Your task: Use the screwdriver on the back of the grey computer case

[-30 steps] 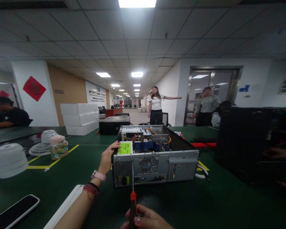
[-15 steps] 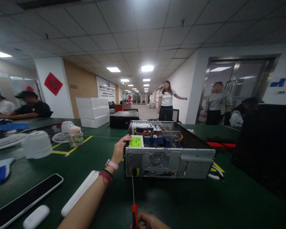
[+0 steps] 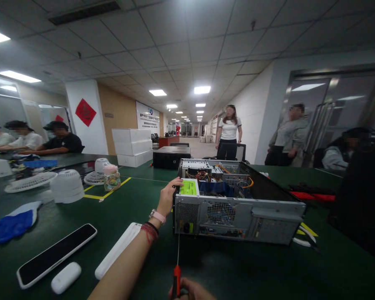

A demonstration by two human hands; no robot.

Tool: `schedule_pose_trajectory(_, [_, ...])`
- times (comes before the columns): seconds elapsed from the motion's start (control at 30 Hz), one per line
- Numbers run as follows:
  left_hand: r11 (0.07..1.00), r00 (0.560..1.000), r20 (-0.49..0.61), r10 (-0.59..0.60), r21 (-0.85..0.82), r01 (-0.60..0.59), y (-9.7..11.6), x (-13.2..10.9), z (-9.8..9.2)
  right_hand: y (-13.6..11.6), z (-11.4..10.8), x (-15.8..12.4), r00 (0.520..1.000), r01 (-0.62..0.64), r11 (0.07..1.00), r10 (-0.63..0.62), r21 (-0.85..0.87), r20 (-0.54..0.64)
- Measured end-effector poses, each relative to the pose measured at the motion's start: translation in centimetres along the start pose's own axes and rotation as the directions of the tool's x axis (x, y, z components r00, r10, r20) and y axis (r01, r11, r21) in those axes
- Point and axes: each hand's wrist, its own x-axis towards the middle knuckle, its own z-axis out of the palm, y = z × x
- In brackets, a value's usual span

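An opened desktop computer case [image 3: 228, 214] lies on its side on the green table, its rear panel facing me. Inside its left corner is a power supply with a bright green label [image 3: 189, 187]. My left hand [image 3: 168, 196] is closed over the case's left edge, fingers resting by that label. Low in front, my right hand [image 3: 192, 289] holds a screwdriver [image 3: 176, 275] with a red and black handle. Its long thin shaft points away from me, the tip at the rear panel's lower left. Whether the tip sits in a screw is too small to tell.
Left of my arm lie a white-framed black slab [image 3: 58, 254], a small white case [image 3: 66, 277], a long white bar [image 3: 118, 250] and a blue glove [image 3: 14, 225]. A glass jar [image 3: 111, 179] and white boxes [image 3: 131, 146] stand farther back. Pliers-like handles [image 3: 304, 237] lie right.
My view has turned slightly left, so everything sits farther right. A standing person's outstretched arm has come down. Both my hands keep their holds, with the screwdriver tip still at the rear panel.
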Motion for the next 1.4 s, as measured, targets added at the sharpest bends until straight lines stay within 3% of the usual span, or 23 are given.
schedule_pose_trajectory(0.33, [1.000, 1.000, -0.008, -0.009, -0.001, 0.009, 0.1, 0.0, 0.0, -1.3, 0.7, -1.2, 0.999, 0.021, 1.000, -0.021, -0.015, -0.039])
schedule_pose_trajectory(0.57, [1.000, 1.000, -0.008, -0.006, 0.007, 0.006, 0.1, 0.0, 0.0, -1.3, 0.6, -1.2, 0.999, 0.033, 0.999, -0.033, -0.003, 0.001])
schedule_pose_trajectory(0.97, [1.000, 1.000, -0.016, -0.003, -0.005, 0.003, 0.1, 0.0, 0.1, -2.0, 1.0, -1.6, 0.997, 0.017, 0.998, -0.013, 0.053, -0.074])
schedule_pose_trajectory(1.27, [1.000, 1.000, -0.004, -0.026, 0.013, 0.026, 0.3, 0.0, 0.0, -1.7, 0.6, -1.2, 1.000, 0.004, 0.996, -0.001, 0.095, -0.028])
schedule_pose_trajectory(1.4, [1.000, 1.000, -0.008, -0.016, 0.006, 0.016, 0.0, 0.0, 0.0, -1.4, 0.0, -0.7, 0.997, 0.011, 0.991, -0.021, 0.135, 0.071])
